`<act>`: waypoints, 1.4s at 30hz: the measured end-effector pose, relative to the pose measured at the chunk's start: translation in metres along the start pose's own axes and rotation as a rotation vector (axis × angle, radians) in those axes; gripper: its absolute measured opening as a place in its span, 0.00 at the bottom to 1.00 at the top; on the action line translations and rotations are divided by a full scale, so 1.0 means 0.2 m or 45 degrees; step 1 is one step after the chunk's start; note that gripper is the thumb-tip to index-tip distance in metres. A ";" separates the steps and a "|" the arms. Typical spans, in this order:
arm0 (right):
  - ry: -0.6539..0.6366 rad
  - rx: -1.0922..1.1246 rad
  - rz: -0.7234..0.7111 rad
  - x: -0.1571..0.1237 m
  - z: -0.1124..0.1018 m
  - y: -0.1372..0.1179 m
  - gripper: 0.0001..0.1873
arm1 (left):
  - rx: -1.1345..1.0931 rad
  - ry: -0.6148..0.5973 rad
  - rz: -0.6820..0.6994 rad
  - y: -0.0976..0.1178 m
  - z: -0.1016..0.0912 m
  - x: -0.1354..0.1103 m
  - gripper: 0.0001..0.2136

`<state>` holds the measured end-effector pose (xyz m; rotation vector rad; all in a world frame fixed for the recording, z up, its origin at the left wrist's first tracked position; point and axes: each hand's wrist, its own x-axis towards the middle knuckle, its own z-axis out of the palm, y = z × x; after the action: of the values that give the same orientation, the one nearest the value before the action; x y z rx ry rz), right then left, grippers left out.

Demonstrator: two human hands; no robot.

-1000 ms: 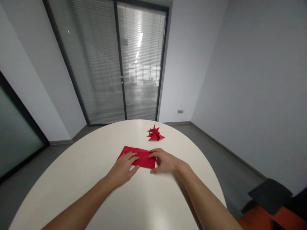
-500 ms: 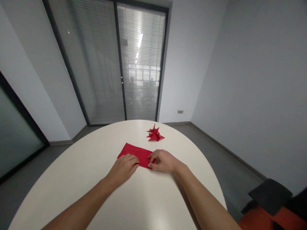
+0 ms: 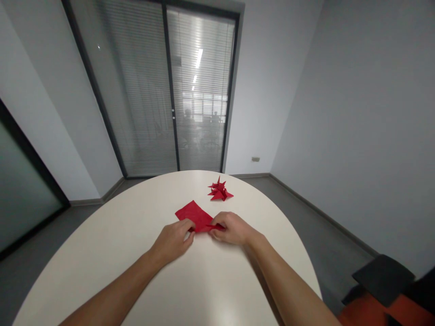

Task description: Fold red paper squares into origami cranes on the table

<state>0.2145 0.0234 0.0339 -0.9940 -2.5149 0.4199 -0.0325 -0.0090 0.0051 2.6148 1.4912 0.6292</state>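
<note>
A sheet of red paper (image 3: 195, 214) lies between my hands on the round white table (image 3: 142, 290), its far part spread out flat. My left hand (image 3: 178, 236) pinches the near left edge between thumb and fingers. At the right, my right hand (image 3: 228, 227) grips the sheet's near right corner, where a narrow strip looks folded or raised. The fingers hide part of that corner. Beyond the sheet stands a small cluster of pointed red folded-paper pieces (image 3: 220, 190); I cannot tell how many there are.
Past the table's far edge is a glass partition with blinds (image 3: 204, 99) in a dark frame. Grey walls (image 3: 360, 113) rise on the right, with a small socket plate (image 3: 255, 159) low down. A black and orange chair (image 3: 384, 280) stands at the lower right.
The red paper has turned clockwise, and its outline now comes to a far corner. Its right end has gone further into my right hand. The paper cluster has stayed put.
</note>
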 end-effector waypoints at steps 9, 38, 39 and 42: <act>0.023 0.196 0.125 -0.01 0.01 0.02 0.16 | -0.371 0.135 -0.145 -0.02 0.03 0.02 0.06; 0.282 0.163 0.337 0.06 0.22 0.06 0.30 | -0.012 0.080 0.028 -0.03 0.15 0.00 0.26; 0.301 0.125 0.329 0.06 0.22 0.05 0.32 | 0.010 0.020 0.003 -0.02 0.15 0.00 0.26; 0.349 -0.013 0.234 0.06 0.20 0.03 0.31 | 0.052 -0.088 -0.082 -0.01 0.15 0.00 0.26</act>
<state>0.1909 0.0302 -0.0013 -1.2035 -2.1939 0.3007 -0.0235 -0.0037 -0.0232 2.5778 1.5770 0.5018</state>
